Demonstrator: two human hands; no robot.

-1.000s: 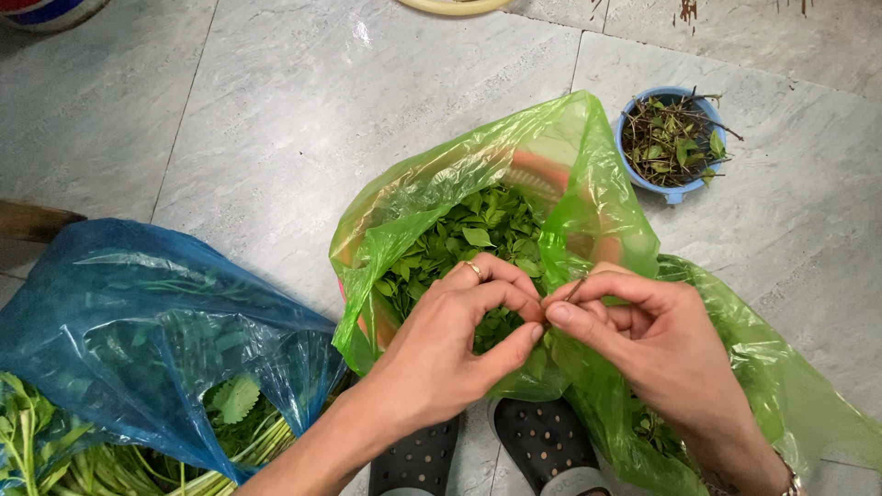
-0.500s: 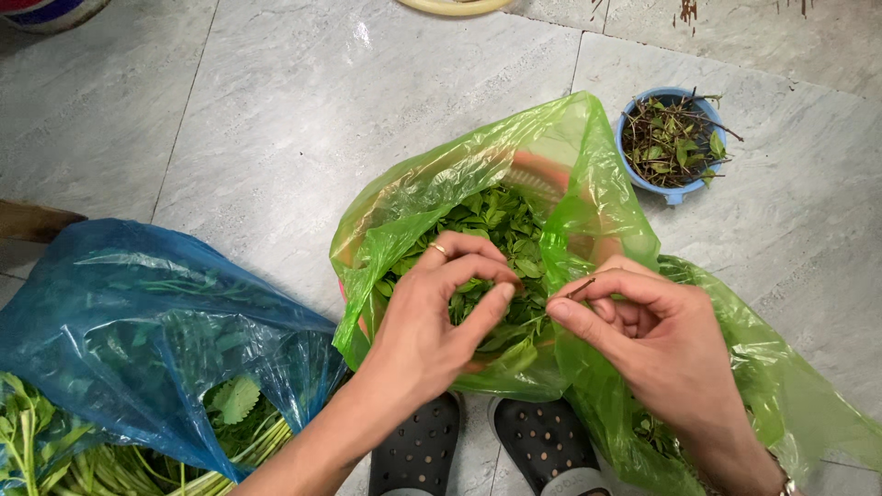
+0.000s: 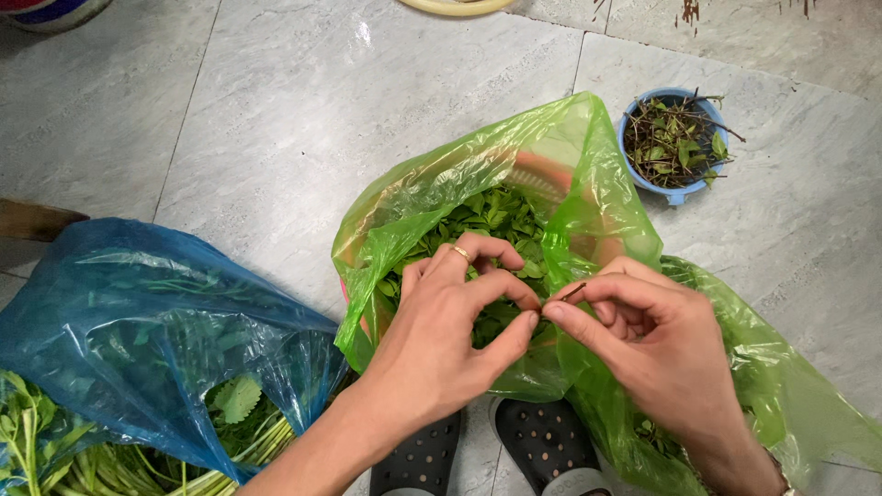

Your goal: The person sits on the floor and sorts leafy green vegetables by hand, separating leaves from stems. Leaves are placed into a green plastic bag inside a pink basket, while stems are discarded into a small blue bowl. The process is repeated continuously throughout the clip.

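Observation:
My left hand [image 3: 450, 335] and my right hand [image 3: 643, 340] meet fingertip to fingertip over a green plastic bag [image 3: 478, 179]. Between them they pinch a thin brown herb stem [image 3: 571, 292]; the right thumb and forefinger grip it, and the left thumb and forefinger close on its other end. A ring sits on a left finger. Under the hands lies a heap of plucked green leaves [image 3: 496, 220] in an orange basket [image 3: 551, 176] that the green bag partly covers.
A small blue bowl [image 3: 678, 193] of bare stems stands on the tiled floor at the upper right. A blue plastic bag [image 3: 138, 321] with leafy herb stalks [image 3: 101, 464] lies at the lower left. My two black perforated sandals [image 3: 542, 450] show at the bottom edge.
My left hand drew away from the right over the leaves half a second ago, then came back, and its fingertips touch the stem again. My right hand has stayed in place.

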